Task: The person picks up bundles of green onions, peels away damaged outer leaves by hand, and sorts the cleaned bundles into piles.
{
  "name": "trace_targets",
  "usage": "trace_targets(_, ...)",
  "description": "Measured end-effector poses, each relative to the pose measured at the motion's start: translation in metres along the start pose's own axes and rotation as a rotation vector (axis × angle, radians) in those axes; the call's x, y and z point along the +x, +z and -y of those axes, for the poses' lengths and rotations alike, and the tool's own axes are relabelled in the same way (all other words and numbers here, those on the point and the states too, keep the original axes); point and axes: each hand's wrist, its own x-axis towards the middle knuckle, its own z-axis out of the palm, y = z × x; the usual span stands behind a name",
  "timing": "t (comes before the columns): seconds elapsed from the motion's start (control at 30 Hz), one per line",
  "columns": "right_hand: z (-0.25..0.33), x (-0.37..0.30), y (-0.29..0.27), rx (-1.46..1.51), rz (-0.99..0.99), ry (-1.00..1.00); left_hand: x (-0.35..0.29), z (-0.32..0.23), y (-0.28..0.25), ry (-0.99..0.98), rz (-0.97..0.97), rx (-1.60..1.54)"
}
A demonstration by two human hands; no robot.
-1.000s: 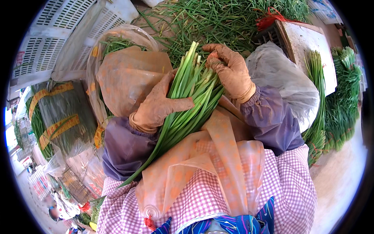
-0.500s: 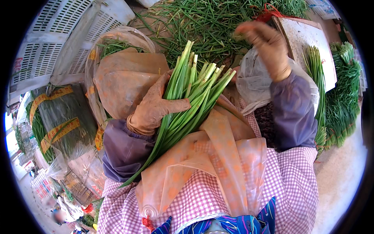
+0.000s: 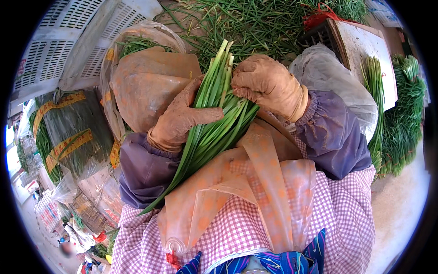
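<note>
A bunch of green garlic chives (image 3: 214, 114) with pale cut ends lies slantwise over my lap, its ends pointing away from me. My left hand (image 3: 182, 116), in a soiled tan glove, is wrapped round the bunch from the left, the thumb lying across the stems. Gloved the same way, my right hand (image 3: 267, 84) has its fingers curled closed at the right side of the bunch, over several of the pale ends. Its fingertips are partly hidden by the hand itself. Beneath the chives, a translucent plastic apron with orange spots (image 3: 223, 192) covers my checked apron.
Loose chives (image 3: 246, 27) cover the ground ahead. At right stand a white board (image 3: 367, 50), a clear plastic bag (image 3: 319, 68) and a stack of tied chives (image 3: 401, 118). Red ties (image 3: 319, 17) lie beyond. On the left are white crates (image 3: 54, 50) and a wrapped bundle (image 3: 75, 132).
My right hand has come down and leftward from above the plastic bag to the pale ends of the chives, and its fingers have closed there. My left hand stays round the bunch.
</note>
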Motion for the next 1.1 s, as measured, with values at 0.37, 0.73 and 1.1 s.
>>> trace_targets(0.37, 0.02, 0.005, 0.013, -0.535, -0.278, -0.263, 0.004, 0.004, -0.013, 0.082, 0.003, 0.297)
trace_targets(0.73, 0.017, 0.001, 0.017, -0.226, -0.29, -0.089, -0.003, -0.003, 0.004, -0.003, 0.067, -0.045)
trace_targets(1.1, -0.086, -0.008, -0.074, 0.686, -1.245, 0.68, 0.0, 0.006, -0.001, 0.07, 0.065, 0.139)
